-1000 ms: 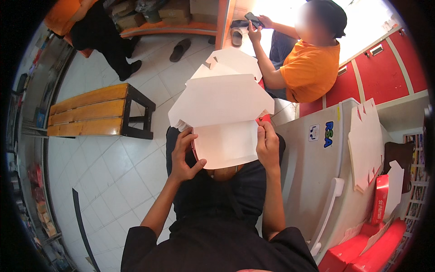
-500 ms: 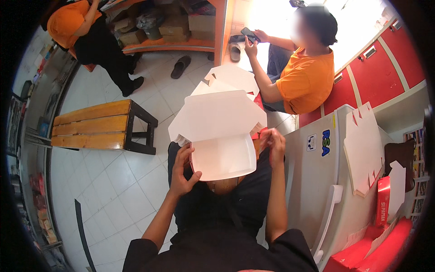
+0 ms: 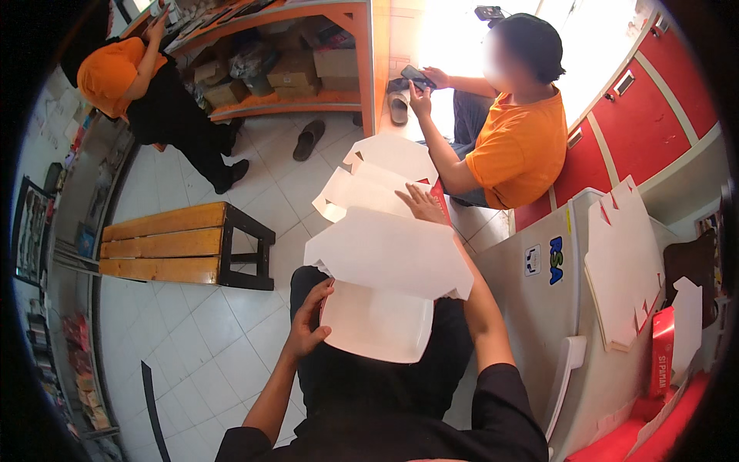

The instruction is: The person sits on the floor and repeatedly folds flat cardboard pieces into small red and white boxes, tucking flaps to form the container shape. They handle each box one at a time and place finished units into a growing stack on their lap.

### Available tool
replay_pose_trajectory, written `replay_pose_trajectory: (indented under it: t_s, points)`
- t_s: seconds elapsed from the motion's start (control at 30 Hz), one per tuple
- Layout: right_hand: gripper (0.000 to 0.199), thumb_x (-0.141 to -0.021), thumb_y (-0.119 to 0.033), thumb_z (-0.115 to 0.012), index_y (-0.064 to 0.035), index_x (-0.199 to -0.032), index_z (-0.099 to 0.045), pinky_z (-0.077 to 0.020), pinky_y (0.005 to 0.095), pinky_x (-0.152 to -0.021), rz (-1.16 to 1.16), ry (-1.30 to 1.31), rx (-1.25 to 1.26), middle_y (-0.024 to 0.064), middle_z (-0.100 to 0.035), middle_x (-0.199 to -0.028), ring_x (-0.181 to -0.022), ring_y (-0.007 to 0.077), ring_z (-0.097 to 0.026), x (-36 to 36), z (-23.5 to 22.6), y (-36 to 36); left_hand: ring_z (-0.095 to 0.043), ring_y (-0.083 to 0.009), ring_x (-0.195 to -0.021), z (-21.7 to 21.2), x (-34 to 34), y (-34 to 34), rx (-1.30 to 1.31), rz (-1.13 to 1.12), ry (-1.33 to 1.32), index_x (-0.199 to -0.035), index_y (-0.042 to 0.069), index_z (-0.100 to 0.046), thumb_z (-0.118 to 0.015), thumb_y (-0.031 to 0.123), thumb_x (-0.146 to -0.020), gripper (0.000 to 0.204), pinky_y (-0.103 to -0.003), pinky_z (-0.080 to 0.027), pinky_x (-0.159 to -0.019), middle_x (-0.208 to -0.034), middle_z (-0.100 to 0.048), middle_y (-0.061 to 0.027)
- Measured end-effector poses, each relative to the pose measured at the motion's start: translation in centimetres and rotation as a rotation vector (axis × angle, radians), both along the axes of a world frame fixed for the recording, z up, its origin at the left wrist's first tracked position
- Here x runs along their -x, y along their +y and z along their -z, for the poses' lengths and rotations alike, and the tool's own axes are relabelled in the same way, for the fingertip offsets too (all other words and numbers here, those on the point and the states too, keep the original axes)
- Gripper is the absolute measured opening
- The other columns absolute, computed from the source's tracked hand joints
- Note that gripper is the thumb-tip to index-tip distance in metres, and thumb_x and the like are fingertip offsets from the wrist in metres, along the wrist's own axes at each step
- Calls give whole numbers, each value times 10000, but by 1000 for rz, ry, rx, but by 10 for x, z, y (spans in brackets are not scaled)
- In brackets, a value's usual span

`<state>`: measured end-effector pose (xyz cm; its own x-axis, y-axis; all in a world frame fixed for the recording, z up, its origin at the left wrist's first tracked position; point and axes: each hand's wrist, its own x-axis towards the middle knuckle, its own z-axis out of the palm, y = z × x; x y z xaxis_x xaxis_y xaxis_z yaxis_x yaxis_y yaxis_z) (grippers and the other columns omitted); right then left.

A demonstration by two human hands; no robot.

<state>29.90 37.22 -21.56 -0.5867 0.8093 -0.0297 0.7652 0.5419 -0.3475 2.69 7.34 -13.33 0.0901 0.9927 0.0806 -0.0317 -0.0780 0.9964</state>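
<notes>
Left hand (image 3: 308,327) pinches the near box blank (image 3: 385,289) on my lap at its left edge. Right hand (image 3: 422,204) rests flat, fingers spread, on two more blanks (image 3: 377,177) farther out. One bench (image 3: 181,242) left, two people in orange far.

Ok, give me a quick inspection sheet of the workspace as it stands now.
Surface: white tiled floor; work done over the lap, no table.
Job's things: white cardboard box blank, partly folded, held at lap height; more blanks just beyond it.
Clutter: flat blanks on the grey cabinet; red cartons at right.
Grips: left hand holds the blank's left edge; right hand rests on the far blanks.
Cables: nothing seen.
Surroundings: wooden bench; seated person in orange; another person at orange shelves.
</notes>
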Motion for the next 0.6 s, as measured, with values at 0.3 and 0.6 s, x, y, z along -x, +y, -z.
replay_pose_trajectory:
  t_s: [0.3, 0.6]
  points:
    - [565, -948, -403, -574, -130, -1427, -451, -326, 533, -1102, -355, -245, -185, 175, -394, -1511, -1424, 290, -363, 26, 18, -31, -363, -347, -1455, 10, -8, -3, -8, -16, -43, -1471, 119, -487, -732, 511, -812, 805, -454, -281, -1183, -1555, -359, -215]
    - [234, -866, -251, -641, -48, -962, -707, -569, 452, -697, -152, 34, 86, 156, -730, -878, -795, 352, -727, 39, -6, -36, -376, -345, -1444, 18, -7, 1, -29, -20, -80, -1458, 131, -511, -729, 522, -812, 786, -455, -288, -1175, -1546, -368, -216]
